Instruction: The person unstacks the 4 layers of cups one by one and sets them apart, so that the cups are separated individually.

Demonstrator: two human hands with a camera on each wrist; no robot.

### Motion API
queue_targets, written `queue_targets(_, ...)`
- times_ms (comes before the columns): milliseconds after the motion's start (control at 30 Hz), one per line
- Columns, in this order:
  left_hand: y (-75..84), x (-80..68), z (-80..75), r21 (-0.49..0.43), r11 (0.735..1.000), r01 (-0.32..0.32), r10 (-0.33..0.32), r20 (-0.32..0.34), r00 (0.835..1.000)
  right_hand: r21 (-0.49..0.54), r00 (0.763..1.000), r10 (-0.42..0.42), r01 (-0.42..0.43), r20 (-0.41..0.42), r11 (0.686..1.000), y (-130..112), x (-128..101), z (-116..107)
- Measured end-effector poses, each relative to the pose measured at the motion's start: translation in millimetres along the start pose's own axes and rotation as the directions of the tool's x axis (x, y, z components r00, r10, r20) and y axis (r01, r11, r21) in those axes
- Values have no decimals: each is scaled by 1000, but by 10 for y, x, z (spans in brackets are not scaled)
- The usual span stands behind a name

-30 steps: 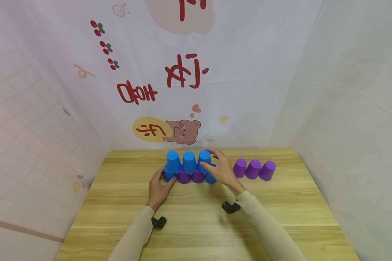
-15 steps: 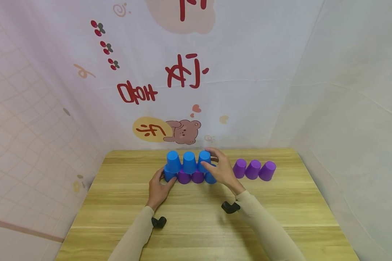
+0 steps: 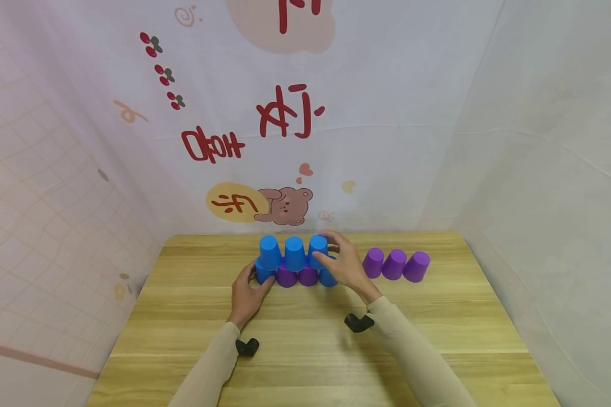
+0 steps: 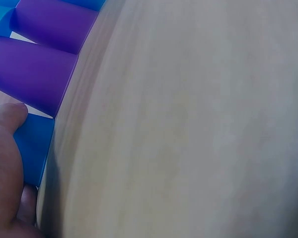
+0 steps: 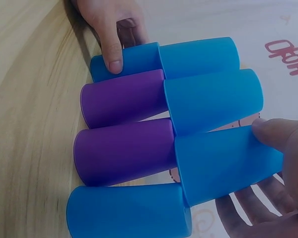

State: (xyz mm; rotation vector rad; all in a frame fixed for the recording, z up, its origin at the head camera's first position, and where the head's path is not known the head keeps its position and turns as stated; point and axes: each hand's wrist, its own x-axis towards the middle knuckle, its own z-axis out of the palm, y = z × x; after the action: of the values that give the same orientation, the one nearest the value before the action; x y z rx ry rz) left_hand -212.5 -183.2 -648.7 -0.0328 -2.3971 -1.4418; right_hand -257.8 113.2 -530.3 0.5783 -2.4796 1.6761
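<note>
Two-tier stack of upturned plastic cups near the far edge of a light wooden desk [image 3: 305,350]. The bottom row holds four cups: a blue end cup on the left [image 3: 262,273], two purple plastic cups [image 3: 287,277] in the middle, and a blue cup at the right end [image 3: 327,277]. Three blue cups stand on top of them, each bridging two cups below.

The left hand [image 3: 248,295] grips the left blue end cup of the bottom row, thumb lying on its side and fingers curled behind it, as the right wrist view shows [image 5: 114,29]. The right hand [image 3: 347,264] holds the rightmost blue cup of the upper row [image 3: 318,249], thumb pressed on its near side and fingers curved round its far side.

Three separate purple cups [image 3: 395,264] stand upturned in a row to the right of the stack, apart from it. A printed white backdrop [image 3: 285,141] with a bear drawing hangs behind the desk.
</note>
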Motion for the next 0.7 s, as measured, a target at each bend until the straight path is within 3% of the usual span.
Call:
queue_targets(400, -22, -10, 23, 17, 1000, -8, 8, -17, 1000, 34, 1000, -12, 12, -2, 999, -96, 9, -79)
queue_targets(700, -13, -11, 21, 24, 999, -27, 28, -25, 999, 25, 995, -95, 96, -36, 995, -298, 67, -200)
